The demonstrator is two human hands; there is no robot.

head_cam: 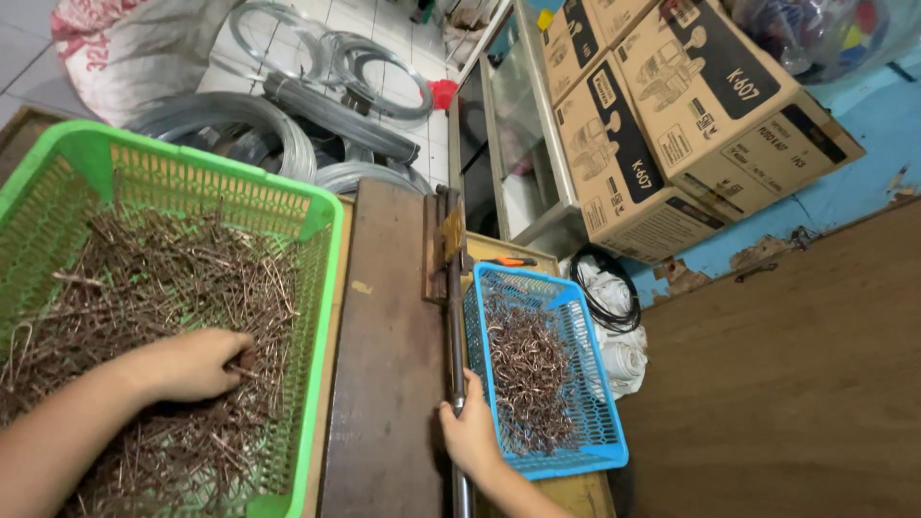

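In the green basket (321, 223), down among the rusty brown wire pieces (173, 288), the fingers of the left hand (192, 364) curl inward and dig into the heap, the tips buried out of sight, so I cannot tell how many pieces they have, only that the hand is clenched around a pinch of them. The pile is a tangle, straight lengths crossing every way, and a good pick here looks like a small bunch lifted clean, ends lined up, not a fistful that drags its neighbours along.

Over on the other side, the right hand (470, 436) wraps the long metal lever (457, 355), fingers closed round the bar low on its length. That lever runs up to a hinged metal fitting (443, 245) at the far edge of the dark wooden board (384, 364) that lies between the two baskets. My judgement: a low grip gives leverage, and it should stay firm and steady while the left hand is busy.

Just beside the lever, touching the right hand's side, sits the blue basket (595, 451) holding bent, hooked wire pieces (528, 374). Further out, coils of grey wire (240, 125) lie on the tiled floor, cardboard boxes (691, 115) lean by a glass cabinet (518, 144), and a white sack (134, 48) slumps in the corner
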